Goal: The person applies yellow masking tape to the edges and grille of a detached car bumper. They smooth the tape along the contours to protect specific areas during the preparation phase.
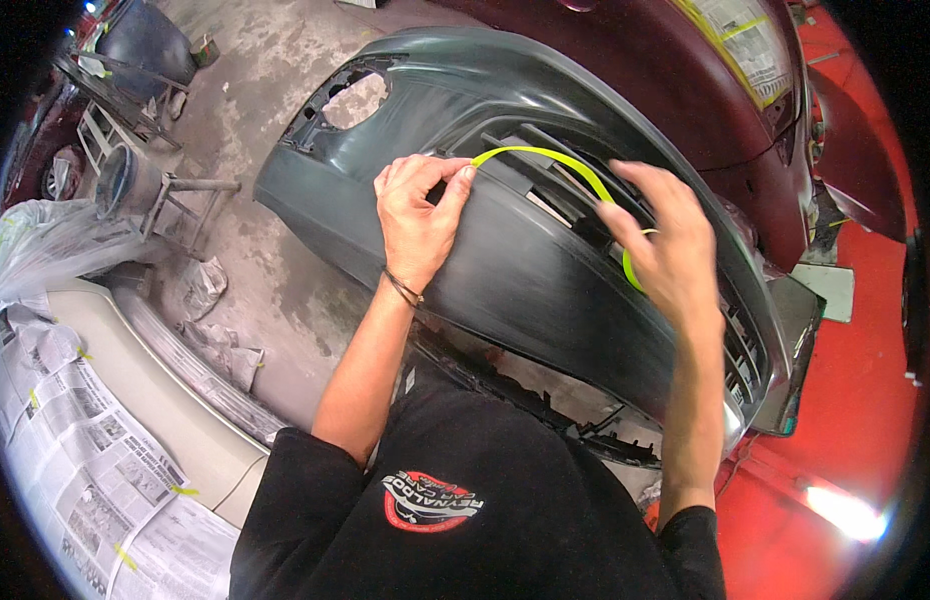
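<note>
2 bare hands of yours are over a dark grey, sanded-looking plastic car bumper cover [525, 270], with 1 narrow, bright yellow-green tape strip [575, 168] arching between them. You seem to be at the step of drawing out a length of tape and lining it up along the bumper's black slatted opening [590, 228]. The next move, as I judge it, calls for your left hand to fix the strip's near end at the chosen edge while your right takes up the slack, so that the strip lies straight and free of twists.

Your left hand [417, 215] has its thumb and index fingertips together, clamped on the strip's left end, just above the bumper's face; whether that end touches the plastic, you cannot tell from this view. The other fingers of that hand curl loosely.

Your right hand [675, 245] is blurred, to the right over the slats, with the thumb apart from the raised fingers. A curved yellow-green piece [631, 272] shows beside its palm, perhaps part of the roll; how firmly the hand holds it, you cannot tell. The strip bows upward between your hands rather than running taut, so it could twist or stick to itself.

Beyond the bumper is 1 glossy maroon car panel [665, 85], partly masked with newspaper [750, 50].
</note>
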The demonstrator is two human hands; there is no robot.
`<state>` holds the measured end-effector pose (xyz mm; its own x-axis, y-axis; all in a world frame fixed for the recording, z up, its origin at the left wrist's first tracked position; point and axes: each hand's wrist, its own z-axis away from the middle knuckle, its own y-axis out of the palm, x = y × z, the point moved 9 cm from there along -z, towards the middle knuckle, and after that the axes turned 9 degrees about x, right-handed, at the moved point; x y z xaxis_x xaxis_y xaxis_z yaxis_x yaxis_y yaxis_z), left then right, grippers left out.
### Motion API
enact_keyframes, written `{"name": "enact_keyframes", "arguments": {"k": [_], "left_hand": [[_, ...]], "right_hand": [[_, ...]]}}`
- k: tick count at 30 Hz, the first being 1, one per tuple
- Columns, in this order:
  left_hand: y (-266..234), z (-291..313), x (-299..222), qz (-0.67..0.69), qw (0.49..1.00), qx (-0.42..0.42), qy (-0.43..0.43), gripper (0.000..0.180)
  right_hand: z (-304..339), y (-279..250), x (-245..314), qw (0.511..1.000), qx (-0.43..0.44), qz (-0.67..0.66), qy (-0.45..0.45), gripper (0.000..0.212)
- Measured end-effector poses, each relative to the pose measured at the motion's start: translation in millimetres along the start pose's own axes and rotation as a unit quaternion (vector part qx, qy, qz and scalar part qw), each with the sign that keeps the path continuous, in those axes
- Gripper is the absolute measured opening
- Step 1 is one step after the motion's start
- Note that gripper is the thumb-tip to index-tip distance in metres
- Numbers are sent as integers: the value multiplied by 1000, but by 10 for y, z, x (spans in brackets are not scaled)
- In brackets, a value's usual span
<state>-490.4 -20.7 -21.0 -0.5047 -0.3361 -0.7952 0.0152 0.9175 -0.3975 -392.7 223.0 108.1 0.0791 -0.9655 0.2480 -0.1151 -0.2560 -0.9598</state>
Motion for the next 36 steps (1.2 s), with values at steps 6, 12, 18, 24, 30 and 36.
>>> {"name": "enact_keyframes", "arguments": {"k": [6,12,18,24,30,36], "left_hand": [[13,-45,72,60,998,12,-16,13],[-43,46,232,86,994,9,-60,14],[53,-9,157,86,994,36,-58,16],[-124,-81,289,90,993,3,-73,35],[-284,-631,961,3,998,20,-62,48],[-111,-713,898,-27,994,103,-5,45]], "right_hand": [[-672,602,197,986,8,-141,-93,59],[-1024,1065,246,966,98,-209,-119,46],[-1014,1153,9,952,112,-281,-45,29],[-1209,999,181,961,136,-235,-47,23],[-1470,1050,304,980,180,-86,9,24],[-1608,1240,462,974,225,-12,-22,23]]}}
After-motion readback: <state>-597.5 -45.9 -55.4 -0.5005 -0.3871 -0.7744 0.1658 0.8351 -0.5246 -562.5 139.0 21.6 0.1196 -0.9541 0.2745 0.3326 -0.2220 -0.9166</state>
